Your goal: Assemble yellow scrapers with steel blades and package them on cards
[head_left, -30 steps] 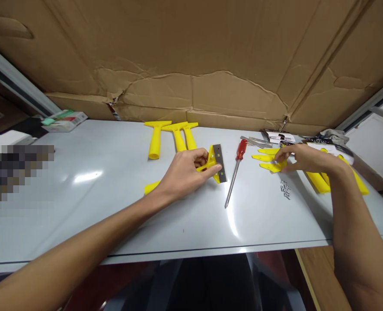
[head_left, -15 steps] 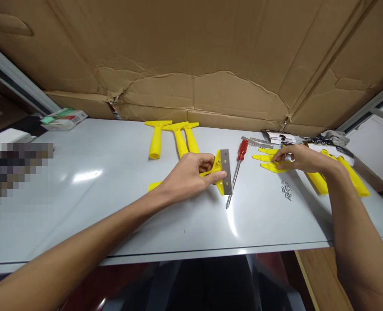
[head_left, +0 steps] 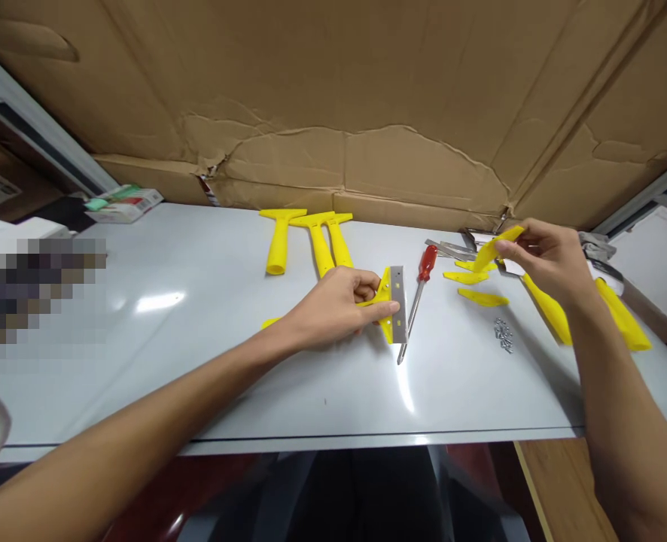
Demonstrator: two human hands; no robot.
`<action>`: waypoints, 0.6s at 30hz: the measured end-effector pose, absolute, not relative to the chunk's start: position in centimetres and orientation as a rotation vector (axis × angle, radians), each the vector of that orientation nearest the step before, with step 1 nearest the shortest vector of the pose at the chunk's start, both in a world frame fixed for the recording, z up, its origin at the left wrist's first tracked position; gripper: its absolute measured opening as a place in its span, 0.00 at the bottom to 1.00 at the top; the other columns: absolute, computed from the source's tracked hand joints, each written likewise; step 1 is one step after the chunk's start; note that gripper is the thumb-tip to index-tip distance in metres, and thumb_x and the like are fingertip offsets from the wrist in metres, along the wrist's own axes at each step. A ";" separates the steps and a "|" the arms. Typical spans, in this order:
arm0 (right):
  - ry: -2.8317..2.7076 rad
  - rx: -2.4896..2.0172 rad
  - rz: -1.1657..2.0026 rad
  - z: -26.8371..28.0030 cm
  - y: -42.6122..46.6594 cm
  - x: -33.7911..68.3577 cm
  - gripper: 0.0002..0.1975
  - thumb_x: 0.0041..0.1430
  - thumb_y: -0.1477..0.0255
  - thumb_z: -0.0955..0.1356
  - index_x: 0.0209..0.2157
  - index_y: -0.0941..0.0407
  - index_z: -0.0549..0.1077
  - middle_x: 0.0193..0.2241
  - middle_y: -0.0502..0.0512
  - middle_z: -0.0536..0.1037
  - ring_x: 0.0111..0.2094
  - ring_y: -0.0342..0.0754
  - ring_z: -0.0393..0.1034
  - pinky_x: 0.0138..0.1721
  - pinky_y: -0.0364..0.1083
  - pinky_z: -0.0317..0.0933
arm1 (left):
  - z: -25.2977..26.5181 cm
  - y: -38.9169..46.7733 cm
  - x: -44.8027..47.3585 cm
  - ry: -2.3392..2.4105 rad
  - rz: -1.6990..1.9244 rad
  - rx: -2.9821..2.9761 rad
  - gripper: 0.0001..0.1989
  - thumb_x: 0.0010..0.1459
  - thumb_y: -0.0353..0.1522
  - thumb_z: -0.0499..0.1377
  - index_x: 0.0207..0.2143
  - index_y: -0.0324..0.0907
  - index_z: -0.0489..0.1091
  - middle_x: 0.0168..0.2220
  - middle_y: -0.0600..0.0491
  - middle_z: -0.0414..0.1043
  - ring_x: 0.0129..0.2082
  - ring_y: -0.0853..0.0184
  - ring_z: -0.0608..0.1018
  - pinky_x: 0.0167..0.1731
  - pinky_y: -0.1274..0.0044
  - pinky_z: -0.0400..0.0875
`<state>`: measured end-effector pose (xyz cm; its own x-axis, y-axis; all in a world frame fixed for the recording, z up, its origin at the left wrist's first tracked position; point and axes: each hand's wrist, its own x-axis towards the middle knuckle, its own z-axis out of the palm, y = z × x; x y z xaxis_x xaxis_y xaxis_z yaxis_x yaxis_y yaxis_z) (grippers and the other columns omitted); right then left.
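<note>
My left hand (head_left: pixel 342 305) is closed around a yellow scraper handle (head_left: pixel 388 290), its thumb pressing a flat metal blade (head_left: pixel 398 305) against the wide head. Raised above the table, my right hand (head_left: pixel 553 252) pinches a thin yellow plastic clamp piece (head_left: pixel 497 248) between thumb and fingers. Under it on the table are more yellow clamp pieces (head_left: pixel 483 299). A screwdriver with a red handle (head_left: pixel 427 263) lies just right of the blade. Small screws (head_left: pixel 504 336) sit in a heap below the clamp pieces. Loose metal blades (head_left: pixel 452 251) lie behind, near the screwdriver handle.
Several yellow scraper handles (head_left: pixel 278 245) lie at the back of the white table (head_left: pixel 226 361). On the right are finished-looking yellow scrapers (head_left: pixel 621 316) with card sleeves. Cardboard (head_left: pixel 333 90) walls the rear edge. A small box (head_left: pixel 126 204) stands back left.
My right hand has lifted one yellow clamp piece off the table, up and to the right. My left hand keeps its hold on the scraper handle and blade. The view has shifted slightly.
</note>
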<state>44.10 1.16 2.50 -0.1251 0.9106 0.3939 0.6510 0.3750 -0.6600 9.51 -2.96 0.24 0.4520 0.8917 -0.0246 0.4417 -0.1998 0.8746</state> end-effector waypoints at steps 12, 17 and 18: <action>-1.491 -0.833 1.343 -0.4 -2.8 34.7 0.16 0.61 0.65 0.73 0.47 0.56 0.83 0.40 0.60 0.84 0.42 0.51 0.82 0.43 0.51 0.79 | -0.2 -2.3 9.4 1.211 0.647 1.795 0.17 0.58 0.43 0.64 0.25 0.44 0.64 0.19 0.59 0.66 0.17 0.71 0.70 0.19 0.76 0.57; -1.453 -0.917 1.276 -1.3 -3.2 33.7 0.16 0.53 0.69 0.79 0.44 0.56 0.81 0.32 0.54 0.82 0.27 0.41 0.74 0.26 0.40 0.69 | -0.4 -2.2 9.4 1.240 0.694 1.776 0.16 0.57 0.43 0.65 0.25 0.44 0.66 0.19 0.59 0.65 0.17 0.71 0.69 0.19 0.76 0.56; -1.456 -0.932 1.302 -1.3 -3.2 33.4 0.24 0.50 0.70 0.80 0.50 0.54 0.78 0.33 0.52 0.81 0.27 0.40 0.74 0.27 0.40 0.69 | -0.5 -2.2 9.4 1.239 0.702 1.781 0.16 0.57 0.42 0.64 0.25 0.44 0.66 0.19 0.59 0.65 0.18 0.71 0.69 0.19 0.76 0.56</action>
